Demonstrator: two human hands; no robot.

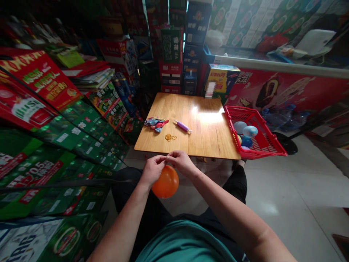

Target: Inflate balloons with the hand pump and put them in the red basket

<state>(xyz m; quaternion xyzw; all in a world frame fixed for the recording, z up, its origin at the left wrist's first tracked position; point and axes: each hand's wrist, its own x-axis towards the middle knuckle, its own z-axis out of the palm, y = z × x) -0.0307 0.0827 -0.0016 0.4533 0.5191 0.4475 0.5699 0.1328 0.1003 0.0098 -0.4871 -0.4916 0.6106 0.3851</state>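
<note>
The left hand [152, 171] and right hand [181, 162] are together, clamped on the neck of a round orange rubber balloon [167, 182], below the near edge of the light wooden surface [207, 138]; a purple tubular hand pump [182, 126], tan rubber bands [170, 137] and multicoloured deflated balloons [156, 124] lie towards its left; a red plastic mesh basket [272, 140] sits at its right edge.

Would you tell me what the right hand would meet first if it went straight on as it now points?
The right hand would most likely meet the left hand, whose fingertips touch it at the neck of the orange balloon; depth is unclear.
</note>
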